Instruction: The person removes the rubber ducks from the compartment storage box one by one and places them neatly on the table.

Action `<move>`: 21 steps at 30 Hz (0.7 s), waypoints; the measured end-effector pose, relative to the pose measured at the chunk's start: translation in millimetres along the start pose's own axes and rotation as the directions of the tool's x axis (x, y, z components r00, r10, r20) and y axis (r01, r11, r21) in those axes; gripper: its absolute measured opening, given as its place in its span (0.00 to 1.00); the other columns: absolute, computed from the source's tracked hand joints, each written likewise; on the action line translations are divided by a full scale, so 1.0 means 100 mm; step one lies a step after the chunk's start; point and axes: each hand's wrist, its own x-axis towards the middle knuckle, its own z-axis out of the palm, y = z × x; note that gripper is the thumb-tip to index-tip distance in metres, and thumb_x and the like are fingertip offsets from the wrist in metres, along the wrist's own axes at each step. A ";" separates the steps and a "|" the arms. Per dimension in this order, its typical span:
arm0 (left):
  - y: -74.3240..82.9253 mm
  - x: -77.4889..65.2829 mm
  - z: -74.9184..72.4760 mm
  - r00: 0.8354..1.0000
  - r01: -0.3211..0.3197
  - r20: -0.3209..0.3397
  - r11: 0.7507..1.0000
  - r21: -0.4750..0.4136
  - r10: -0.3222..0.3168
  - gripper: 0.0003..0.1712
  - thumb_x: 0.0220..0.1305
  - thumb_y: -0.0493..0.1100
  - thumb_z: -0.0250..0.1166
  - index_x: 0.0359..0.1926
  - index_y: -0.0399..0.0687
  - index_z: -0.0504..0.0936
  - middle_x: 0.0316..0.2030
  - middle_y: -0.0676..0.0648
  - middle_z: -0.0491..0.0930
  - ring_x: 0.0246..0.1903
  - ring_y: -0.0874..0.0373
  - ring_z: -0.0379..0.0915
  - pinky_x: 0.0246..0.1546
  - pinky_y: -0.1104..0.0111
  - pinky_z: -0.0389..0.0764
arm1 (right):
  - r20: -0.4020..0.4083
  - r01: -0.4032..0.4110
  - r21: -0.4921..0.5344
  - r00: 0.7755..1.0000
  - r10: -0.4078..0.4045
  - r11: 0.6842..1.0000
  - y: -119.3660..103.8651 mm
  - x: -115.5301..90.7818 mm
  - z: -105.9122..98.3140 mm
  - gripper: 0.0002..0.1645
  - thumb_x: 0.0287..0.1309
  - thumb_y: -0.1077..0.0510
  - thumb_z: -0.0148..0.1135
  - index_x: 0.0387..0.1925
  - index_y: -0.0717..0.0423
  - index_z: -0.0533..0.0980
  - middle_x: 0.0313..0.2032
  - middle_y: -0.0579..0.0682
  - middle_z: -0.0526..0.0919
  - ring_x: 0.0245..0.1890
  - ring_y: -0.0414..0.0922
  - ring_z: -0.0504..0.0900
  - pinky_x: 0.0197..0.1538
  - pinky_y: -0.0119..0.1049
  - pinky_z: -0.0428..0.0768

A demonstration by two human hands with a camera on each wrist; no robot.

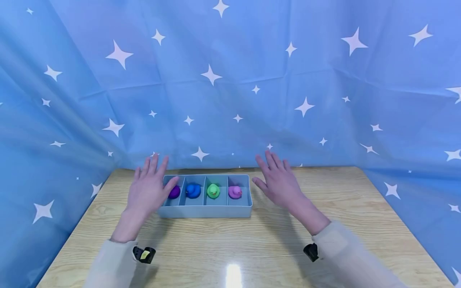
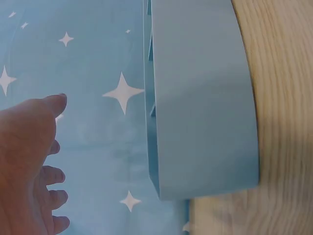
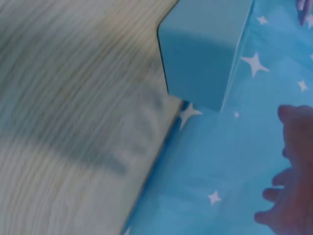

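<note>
A blue-grey divided box [image 1: 205,211] lies on the table, with one small toy duck in each compartment. From left to right in the head view come a purple duck [image 1: 174,192], a blue duck [image 1: 193,191], a green duck [image 1: 213,191] and a pink duck [image 1: 235,192]. My left hand [image 1: 147,190] hovers at the box's left end, its thumb partly covering the purple duck. Beyond the right end hovers my right hand [image 1: 279,182], fingers spread and holding nothing. The left wrist view shows the left hand [image 2: 27,156] beside the box wall, also holding nothing.
The wood-grain table [image 1: 209,244] runs back to a blue curtain [image 1: 252,52] printed with white stars, which hangs behind and along both sides. Black wrist straps [image 1: 145,254] show at both sleeves. A bright reflection sits near the table's front.
</note>
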 end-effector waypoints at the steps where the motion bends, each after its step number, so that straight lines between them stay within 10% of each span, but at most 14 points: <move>1: -0.02 -0.02 0.00 1.000 0.000 -0.005 1.000 -0.006 0.000 0.45 0.77 0.62 0.54 0.81 0.42 0.52 0.78 0.29 0.46 0.77 0.30 0.39 0.72 0.34 0.45 | 0.004 0.008 0.024 1.000 -0.008 1.000 -0.02 0.01 0.01 0.45 0.75 0.39 0.54 0.80 0.57 0.53 0.78 0.67 0.51 0.77 0.64 0.51 0.74 0.67 0.52; 21: -0.35 -0.27 0.21 0.999 0.026 -0.021 0.981 -0.193 -0.031 0.53 0.71 0.61 0.63 0.80 0.36 0.49 0.76 0.24 0.49 0.75 0.26 0.42 0.69 0.31 0.49 | 0.023 0.203 0.385 0.973 -0.230 0.900 -0.31 0.01 0.18 0.44 0.72 0.48 0.63 0.79 0.59 0.57 0.77 0.60 0.58 0.76 0.59 0.58 0.74 0.57 0.61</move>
